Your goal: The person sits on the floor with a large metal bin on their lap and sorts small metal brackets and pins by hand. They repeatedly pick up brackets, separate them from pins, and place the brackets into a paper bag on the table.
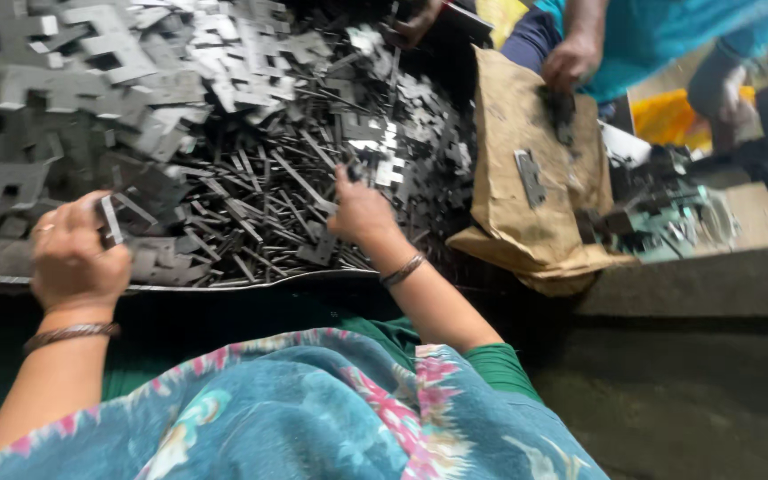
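Note:
A big heap of grey metal stampings fills the area in front of me: E-shaped plates at the back left, thin straight strips in the middle. My left hand is closed around a small stack of metal strips at the heap's near left edge. My right hand reaches into the middle of the heap, fingers pinching a small metal piece among the strips. Both wrists wear bangles.
The heap lies on a metal sheet with a near rim. To the right lies a brown paper sack with metal pieces on it. Another person in a teal top has a hand on the sack. My floral blue clothing fills the foreground.

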